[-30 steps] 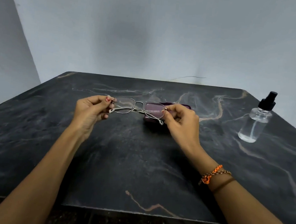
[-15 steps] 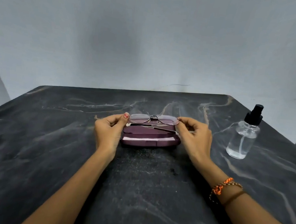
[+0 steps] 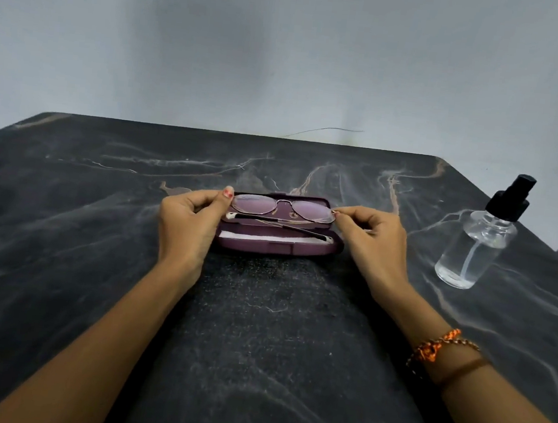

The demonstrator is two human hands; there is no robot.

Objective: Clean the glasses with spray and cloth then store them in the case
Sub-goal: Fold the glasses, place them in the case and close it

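Table [image 3: 63,223]: dark marbled top with pale veins, filling the lower two thirds of the frame under a plain grey wall.
Left hand [image 3: 188,222]: just left of centre, at the left end of the case; thumb and curled fingers pinch the left end of the glasses frame.
Right hand [image 3: 371,238]: just right of centre, at the right end of the case; thumb and forefinger pinch the right end of the glasses frame, the other fingers curled in.
Spray bottle [image 3: 480,246]: clear, with a black pump top, standing upright at the right edge of the frame, well apart from the case.
Case [image 3: 277,245]: purple, lying open at centre frame between the two hands, a white cloth [image 3: 261,237] along its near side.
Glasses [image 3: 283,210]: thin metal frame, arms folded, held over the open case against its far half; whether they touch the lining cannot be told.
Bracelet [image 3: 435,346]: orange braided band on the right wrist, lower right of the frame.
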